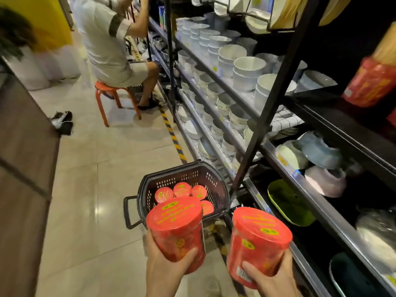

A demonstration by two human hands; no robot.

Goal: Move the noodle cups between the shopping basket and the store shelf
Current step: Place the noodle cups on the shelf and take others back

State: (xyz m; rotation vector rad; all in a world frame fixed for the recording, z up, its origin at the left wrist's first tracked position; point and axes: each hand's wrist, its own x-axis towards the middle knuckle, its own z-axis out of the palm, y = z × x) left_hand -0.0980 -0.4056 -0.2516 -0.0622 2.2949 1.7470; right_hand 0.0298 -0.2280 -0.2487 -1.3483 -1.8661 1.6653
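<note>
Cups fill both hands: the left cup (176, 228) sits in the left hand (169, 269), fingers curled round its lower wall, and the right cup (257, 245) is gripped the same way by the right hand (272, 279). Both are carried in the air, above the floor (85, 189) and near the basket (150, 187), where four more red lids (182, 189) show inside. Each looks light and fairly stiff, with a glossy wrap that may slip, so a hold round the side wall suits better than pinching the lid. Their long axes run base to lid, nearly upright, lids tilted toward the camera and slightly away from the body. To the right stands the shelf (285, 159), stocked with bowls (248, 67); another red cup (370, 82) rests high up there. Farther along the aisle, a person (111, 39) sits on a stool (113, 91).
</note>
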